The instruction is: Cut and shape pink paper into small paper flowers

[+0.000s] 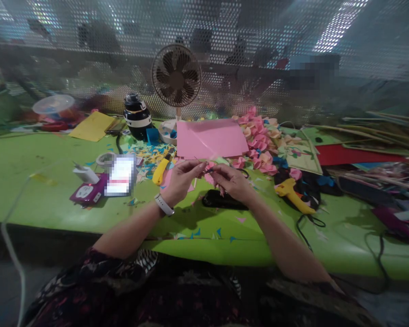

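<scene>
My left hand (184, 178), with a pale band on the wrist, is closed in a pinch at the middle of the table. My right hand (232, 182) meets it from the other side, fingers also pinched. Between the fingertips is a small pink paper piece (209, 167); its exact shape is too small and blurred to tell. A black elongated object (213, 200) lies on the table under my right hand. Left of my left hand lies a yellow cutter (161, 170). A pink paper sheet (211, 138) lies just beyond both hands.
Pink paper flowers (259, 131) are heaped at the back right. A yellow glue gun (295, 196) with a black cord lies to the right. Left are a lit phone (121, 176), a purple power socket (88, 191) and a black flask (136, 120). A fan (177, 77) stands behind.
</scene>
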Demonstrator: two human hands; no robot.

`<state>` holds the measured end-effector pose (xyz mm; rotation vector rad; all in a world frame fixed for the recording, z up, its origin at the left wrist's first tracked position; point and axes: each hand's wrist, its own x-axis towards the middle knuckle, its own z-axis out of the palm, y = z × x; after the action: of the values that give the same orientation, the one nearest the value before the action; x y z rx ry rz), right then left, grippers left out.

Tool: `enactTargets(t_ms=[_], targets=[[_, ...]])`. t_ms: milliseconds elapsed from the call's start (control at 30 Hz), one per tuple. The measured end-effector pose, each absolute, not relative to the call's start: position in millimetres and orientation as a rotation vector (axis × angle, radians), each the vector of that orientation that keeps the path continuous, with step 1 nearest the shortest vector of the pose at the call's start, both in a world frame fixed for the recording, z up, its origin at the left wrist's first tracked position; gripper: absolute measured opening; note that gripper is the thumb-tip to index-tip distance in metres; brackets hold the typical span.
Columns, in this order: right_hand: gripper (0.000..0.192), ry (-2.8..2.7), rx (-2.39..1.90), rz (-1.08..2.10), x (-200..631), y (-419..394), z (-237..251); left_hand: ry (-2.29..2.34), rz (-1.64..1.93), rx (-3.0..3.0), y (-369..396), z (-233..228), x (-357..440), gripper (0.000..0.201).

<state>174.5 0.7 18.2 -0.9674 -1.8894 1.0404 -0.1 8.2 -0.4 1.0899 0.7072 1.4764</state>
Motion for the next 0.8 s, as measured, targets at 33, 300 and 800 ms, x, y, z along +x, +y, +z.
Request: enactTargets(t_ms=[33,300,800], targets=[[0.030,-1.896,-0.973,1.001,173.7,-0.1,18.1,0.705,1.491,1.092,8.3,-0.5,-0.3,0.028],[0.028,-1.894,-0.991,0.834,171.8,-3.2,18.7,0.664,1.493,1.079,7.7,0.8,0.3,0.025],[0.035,-1.943,-0.976,1.079,171.9,-4.4,25.4,0.651,1.509,1.079,9.9,-0.5,-0.6,0.026]])
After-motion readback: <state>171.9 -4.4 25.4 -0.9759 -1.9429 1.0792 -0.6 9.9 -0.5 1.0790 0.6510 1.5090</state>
